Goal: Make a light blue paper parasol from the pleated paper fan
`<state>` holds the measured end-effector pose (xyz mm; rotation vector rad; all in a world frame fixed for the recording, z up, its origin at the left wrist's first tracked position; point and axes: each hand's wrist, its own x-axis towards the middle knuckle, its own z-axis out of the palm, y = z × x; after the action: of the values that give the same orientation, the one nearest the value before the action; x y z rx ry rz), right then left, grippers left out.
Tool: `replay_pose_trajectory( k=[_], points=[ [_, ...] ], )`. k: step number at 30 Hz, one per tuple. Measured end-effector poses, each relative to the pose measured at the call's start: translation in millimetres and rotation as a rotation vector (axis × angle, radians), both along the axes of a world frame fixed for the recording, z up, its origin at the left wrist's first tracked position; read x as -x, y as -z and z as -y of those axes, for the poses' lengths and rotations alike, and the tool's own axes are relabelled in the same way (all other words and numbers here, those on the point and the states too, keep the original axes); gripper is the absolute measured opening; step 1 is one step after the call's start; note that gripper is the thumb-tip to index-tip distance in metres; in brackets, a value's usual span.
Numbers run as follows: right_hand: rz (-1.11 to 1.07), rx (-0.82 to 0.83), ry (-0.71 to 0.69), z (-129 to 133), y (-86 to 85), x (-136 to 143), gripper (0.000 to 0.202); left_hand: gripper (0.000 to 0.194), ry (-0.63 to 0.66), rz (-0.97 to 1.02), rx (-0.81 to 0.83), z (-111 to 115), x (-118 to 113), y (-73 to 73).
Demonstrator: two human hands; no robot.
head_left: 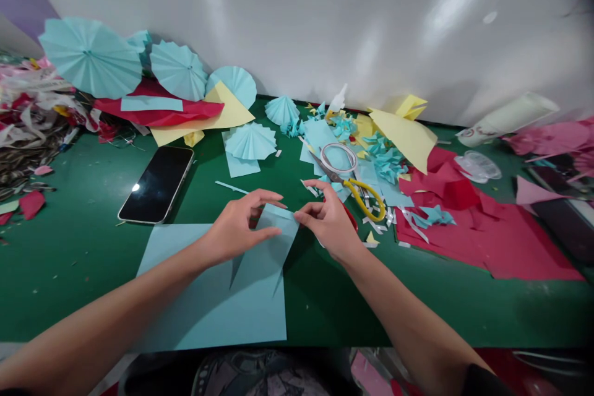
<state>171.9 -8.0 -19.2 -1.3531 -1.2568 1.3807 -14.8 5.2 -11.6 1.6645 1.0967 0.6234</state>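
Observation:
Both my hands are on a small piece of light blue paper [271, 241], raised at a tilt and with a narrow fold along its top edge. My left hand [236, 223] has its thumb against the front of the piece and its fingers at the upper left edge. At the upper right corner, the thumb and fingers of my right hand [331, 223] pinch the fold. Beneath them a larger light blue sheet [208, 309] lies flat at the table's front edge. A thin blue paper strip [232, 188] rests just beyond my left hand.
Left stands a phone [158, 184] lying flat. Yellow-handled scissors [364, 198] and a tape roll [338, 158] lie among paper scraps beyond my right hand. Pleated blue paper fans [93, 59] lean at the back. Red paper sheets [520, 244] cover the right side.

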Motion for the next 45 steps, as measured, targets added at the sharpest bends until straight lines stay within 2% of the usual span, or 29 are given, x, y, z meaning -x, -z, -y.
replay_pose_trajectory(
  k=[2, 5, 7, 10, 12, 15, 18, 22, 26, 29, 33, 40, 44, 45],
  points=[
    [-0.062, 0.058, -0.024, 0, -0.5, 1, 0.051, 0.037, 0.042, -0.057, -0.030, 1, 0, 1.8],
    [-0.082, 0.094, -0.061, 1, -0.2, 3, 0.051, 0.022, -0.008, -0.114, -0.078, 2, -2, 3.0],
    [-0.061, 0.040, -0.090, 2, 1.5, 3, 0.054, 0.019, -0.046, -0.132, -0.108, 2, -2, 2.5],
    [0.024, -0.130, -0.120, 3, 4.5, 1, 0.059, 0.021, -0.054, -0.159, -0.113, 1, -3, 1.4],
    [0.112, -0.235, -0.084, 2, 5.4, -1, 0.049, 0.023, -0.057, -0.168, -0.087, 0, -2, 1.5],
    [0.224, -0.318, 0.016, 0, 3.6, -3, 0.015, 0.025, -0.072, -0.189, -0.008, 0, -2, 3.6],
    [0.246, -0.280, 0.003, -1, 0.1, -3, 0.011, 0.022, -0.091, -0.148, 0.093, 0, -3, 6.9],
    [0.235, -0.199, -0.149, 1, -3.2, -3, 0.007, 0.015, -0.134, -0.014, 0.238, 2, -5, 10.3],
    [0.228, -0.145, -0.305, 2, -4.4, -3, 0.005, 0.013, -0.135, 0.011, 0.392, 3, -6, 11.8],
    [0.194, -0.130, -0.348, 2, -4.8, -3, 0.005, 0.012, -0.105, -0.028, 0.366, 2, -6, 13.0],
    [0.177, -0.125, -0.325, 1, -6.0, -2, 0.005, 0.014, -0.084, -0.086, 0.315, 2, -4, 15.3],
    [0.195, -0.031, -0.385, 2, -9.2, -1, 0.005, 0.018, -0.051, -0.141, 0.270, 1, -2, 19.1],
    [0.209, -0.025, -0.429, 1, -7.7, -3, 0.003, 0.020, -0.038, -0.148, 0.293, 1, -2, 15.9],
    [0.197, -0.011, -0.437, 1, -6.8, -4, 0.008, 0.020, -0.037, -0.144, 0.311, 1, -2, 15.0]
  ],
)
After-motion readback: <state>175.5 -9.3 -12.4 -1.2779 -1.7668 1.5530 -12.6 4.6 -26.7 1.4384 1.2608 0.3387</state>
